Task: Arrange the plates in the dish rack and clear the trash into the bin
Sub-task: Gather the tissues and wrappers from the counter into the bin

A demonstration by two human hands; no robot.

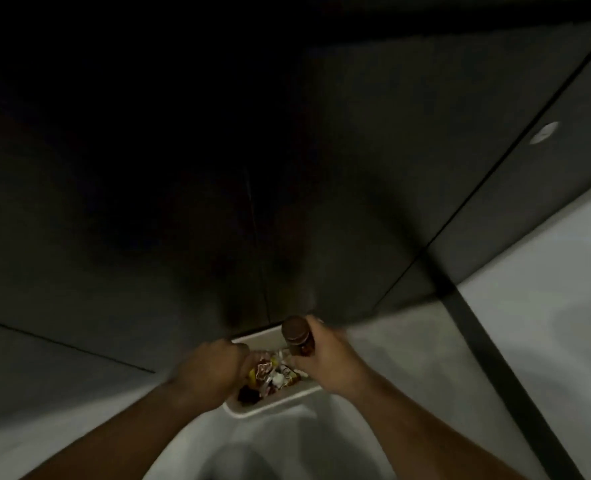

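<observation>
Fingers (pixel 308 332) of the right hand (pixel 325 358) wrap a brown, round-capped bottle (pixel 296 336) above the white, rounded-rectangular plastic bin (pixel 270 405) of crumpled wrappers (pixel 270 372). The left hand (pixel 214 363) is curled over the bin's left rim; whether it holds anything is unclear.

A small white rectangular plastic bin (pixel 270 405) stands open on the pale floor at six o'clock in the dim view, its far edge against a dark panel. Inside lies crumpled trash of white, yellow and red wrappers (pixel 270 374). At its one o'clock corner a brown round-capped bottle (pixel 296 334) is upright above the rim.
</observation>
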